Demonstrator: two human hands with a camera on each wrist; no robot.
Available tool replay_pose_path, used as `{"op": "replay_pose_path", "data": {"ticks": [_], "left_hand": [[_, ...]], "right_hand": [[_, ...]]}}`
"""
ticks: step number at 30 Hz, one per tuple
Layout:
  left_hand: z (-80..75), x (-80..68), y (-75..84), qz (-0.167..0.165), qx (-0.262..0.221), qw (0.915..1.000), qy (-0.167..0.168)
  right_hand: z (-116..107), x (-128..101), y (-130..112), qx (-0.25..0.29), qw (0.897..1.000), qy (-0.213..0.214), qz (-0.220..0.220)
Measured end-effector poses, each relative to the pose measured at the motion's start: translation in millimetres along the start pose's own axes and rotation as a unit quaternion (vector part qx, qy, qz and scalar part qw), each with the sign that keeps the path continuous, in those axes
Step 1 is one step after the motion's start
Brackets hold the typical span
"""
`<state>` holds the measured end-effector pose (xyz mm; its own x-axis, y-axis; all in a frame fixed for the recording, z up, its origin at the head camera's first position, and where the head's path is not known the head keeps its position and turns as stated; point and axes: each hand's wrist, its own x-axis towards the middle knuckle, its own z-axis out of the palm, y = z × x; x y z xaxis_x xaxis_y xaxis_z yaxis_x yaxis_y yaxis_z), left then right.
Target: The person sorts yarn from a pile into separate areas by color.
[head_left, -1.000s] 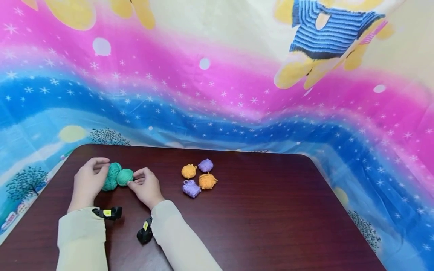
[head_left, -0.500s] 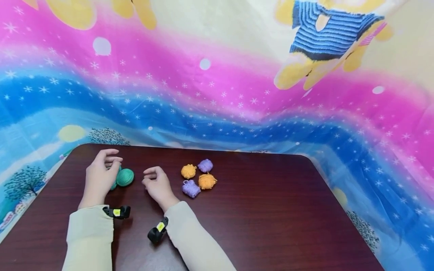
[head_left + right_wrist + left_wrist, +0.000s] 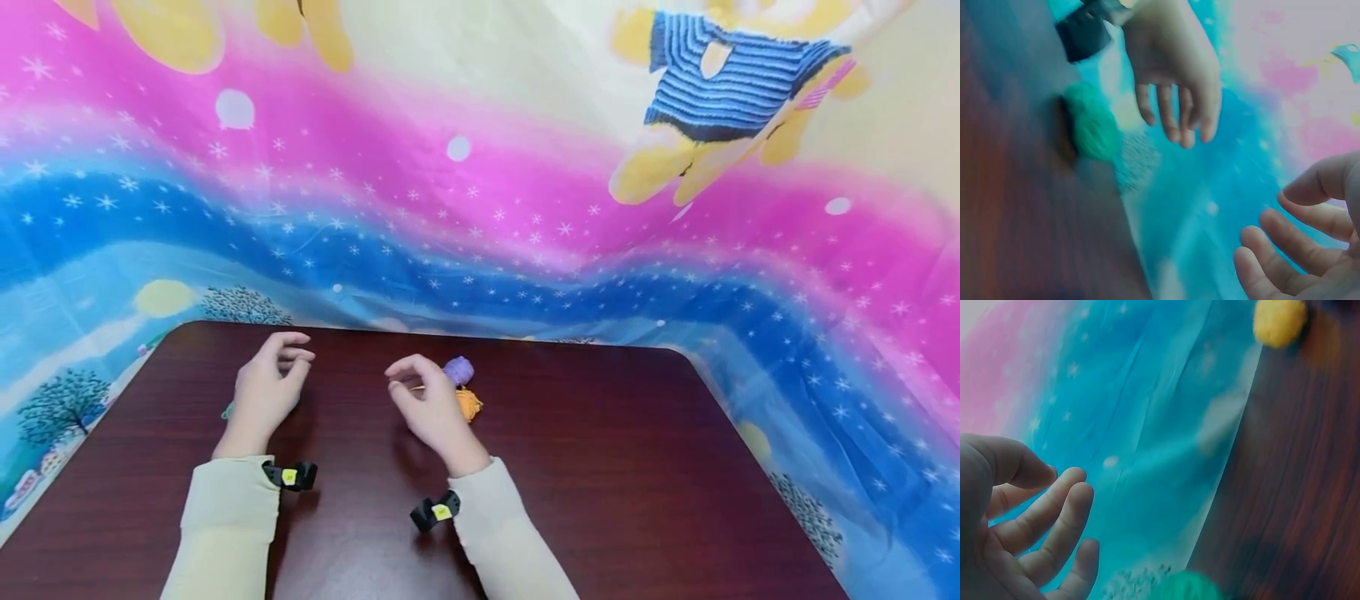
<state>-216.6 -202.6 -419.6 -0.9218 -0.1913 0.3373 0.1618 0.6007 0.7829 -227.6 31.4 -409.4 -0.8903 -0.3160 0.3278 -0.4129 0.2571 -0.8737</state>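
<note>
My left hand (image 3: pixel 264 387) hovers above the left part of the table with loosely bent fingers and nothing in them. It hides most of the green yarn balls in the head view. The right wrist view shows the green yarn balls (image 3: pixel 1092 128) touching on the table, below the left hand and apart from it. Farther right, my right hand (image 3: pixel 431 410) is also raised, fingers loosely bent around nothing. Just beyond it show a purple yarn ball (image 3: pixel 458 370) and an orange yarn ball (image 3: pixel 469 406). The hand covers the other yarn balls of that group.
The dark brown wooden table (image 3: pixel 615 467) has rounded far corners. Behind it and along its sides hangs a colourful printed cloth (image 3: pixel 525 208). Each wrist wears a black strap, such as the left strap (image 3: pixel 291 477).
The right hand has let go of a green yarn ball and moved right to the orange and purple ones. The left hand has left the green yarn and shifted right.
</note>
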Motion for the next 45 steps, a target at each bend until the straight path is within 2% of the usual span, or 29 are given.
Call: {"op": "replay_pose_path", "data": {"ticks": [3, 10, 16, 19, 24, 30, 35, 40, 45], "left_hand": [[13.7, 0.0, 6.6, 0.010, -0.010, 0.9997, -0.021], [43.5, -1.3, 16.6, 0.018, -0.035, 0.9947, -0.095], [57.9, -3.1, 15.8, 0.017, -0.039, 0.9924, -0.115], [66.5, -4.1, 14.6, 0.019, -0.040, 0.9912, -0.125], [83.2, -8.5, 14.9, 0.019, -0.036, 0.9869, -0.156], [91.8, -11.2, 17.7, -0.027, -0.056, 0.9820, -0.178], [95.5, -6.3, 16.3, -0.057, -0.075, 0.9797, -0.177], [107.2, -0.3, 14.8, -0.090, -0.081, 0.9734, -0.194], [116.8, 4.4, 16.0, -0.088, -0.078, 0.9700, -0.213]], "right_hand": [[-20.6, -4.5, 3.5, -0.016, 1.000, 0.012, 0.003], [-55.9, -5.5, 16.9, -0.053, 0.996, 0.060, 0.027], [-76.9, -5.4, 26.4, -0.080, 0.993, 0.065, 0.048], [-85.9, -5.9, 33.9, -0.098, 0.992, 0.051, 0.065], [-101.3, -9.2, 47.5, -0.137, 0.985, 0.004, 0.107], [-113.0, -12.2, 69.4, -0.142, 0.978, -0.038, 0.146], [-114.7, -9.7, 88.6, -0.127, 0.976, -0.071, 0.164], [-111.4, -11.0, 100.5, -0.119, 0.971, -0.112, 0.175], [-106.5, -12.8, 103.5, -0.118, 0.970, -0.121, 0.172]]}}
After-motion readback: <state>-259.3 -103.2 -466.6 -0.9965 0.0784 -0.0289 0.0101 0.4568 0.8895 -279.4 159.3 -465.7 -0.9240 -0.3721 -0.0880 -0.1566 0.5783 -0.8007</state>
